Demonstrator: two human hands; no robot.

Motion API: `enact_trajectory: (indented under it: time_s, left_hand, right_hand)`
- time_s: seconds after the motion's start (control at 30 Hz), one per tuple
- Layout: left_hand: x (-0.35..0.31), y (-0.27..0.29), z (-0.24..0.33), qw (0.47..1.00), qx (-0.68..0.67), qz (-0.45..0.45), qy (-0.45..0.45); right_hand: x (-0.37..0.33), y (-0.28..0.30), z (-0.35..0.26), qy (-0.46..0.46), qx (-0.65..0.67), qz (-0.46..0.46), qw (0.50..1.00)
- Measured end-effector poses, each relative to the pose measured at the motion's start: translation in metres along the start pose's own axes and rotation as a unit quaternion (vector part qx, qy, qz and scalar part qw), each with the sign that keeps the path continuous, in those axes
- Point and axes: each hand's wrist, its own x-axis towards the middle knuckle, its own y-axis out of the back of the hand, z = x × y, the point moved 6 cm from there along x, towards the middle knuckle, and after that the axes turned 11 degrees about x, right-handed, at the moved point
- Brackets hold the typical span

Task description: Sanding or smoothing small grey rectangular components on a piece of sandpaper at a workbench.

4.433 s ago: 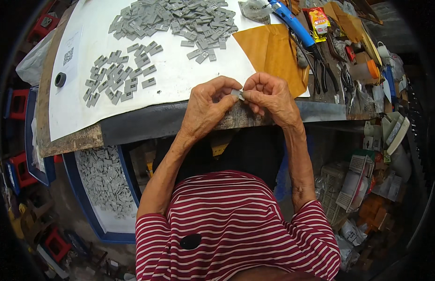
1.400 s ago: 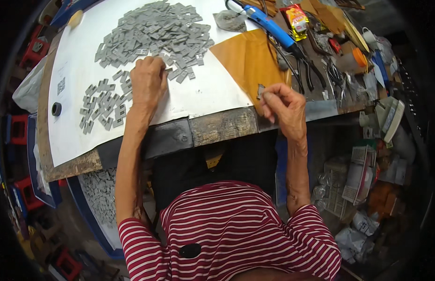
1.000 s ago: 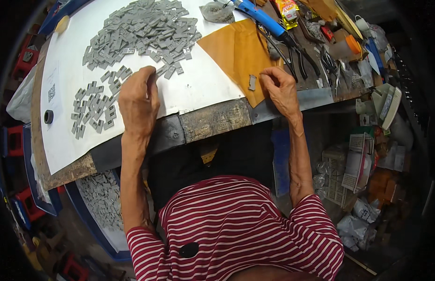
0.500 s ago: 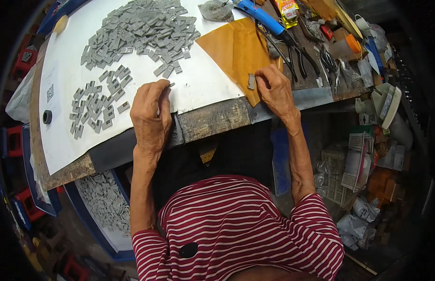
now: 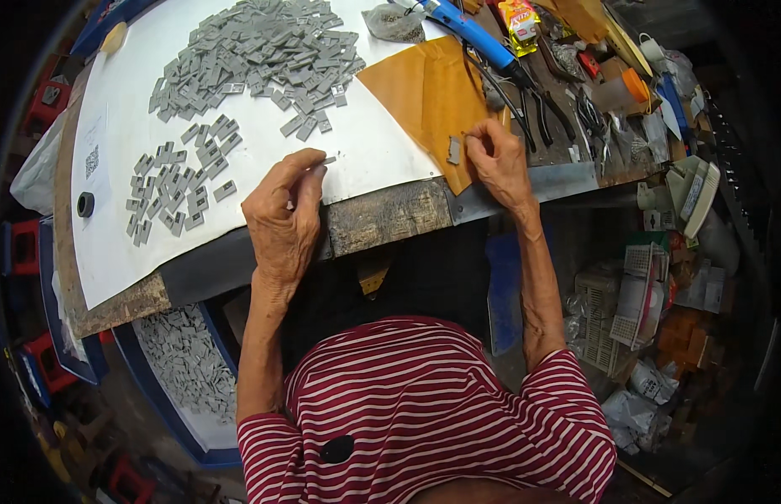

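Observation:
Over the white sheet near the table's front edge, my left hand pinches a small flat grey piece between thumb and fingertips. My right hand is at the edge of the brown paper, its thumb and index finger closed together; what they hold, if anything, is too small to make out. Just left of those fingertips, a grey notched metal piece lies on the brown paper. Beyond my left hand is a big heap of flat grey rectangular pieces. A smaller scattered group of like pieces lies to its left.
A black ring sits at the left. At the back right are a blue-handled tool, pliers, a clear bag of small parts and an orange-rimmed cup. A blue tray of grey pieces stands below the table.
My left hand has shifted a little to the right with the grey piece in its fingertips. My right hand has barely moved, its fingers still pinched beside the notched piece.

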Motion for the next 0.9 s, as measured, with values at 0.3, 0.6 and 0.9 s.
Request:
enact_trajectory:
  time_s: [0.3,0.6,0.9]
  left_hand:
    - [-0.005,-0.017,-0.009,0.975,-0.183,-0.085,0.095]
    - [-0.005,-0.024,-0.017,0.943,-0.278,-0.12,0.141]
    - [-0.004,-0.026,-0.021,0.925,-0.322,-0.12,0.16]
  right_hand:
    - [-0.003,-0.013,-0.027,-0.166,0.302,-0.057,0.937]
    - [-0.011,-0.067,-0.063,-0.215,0.434,-0.173,0.857]
    - [-0.011,-0.092,-0.075,-0.199,0.401,-0.235,0.863]
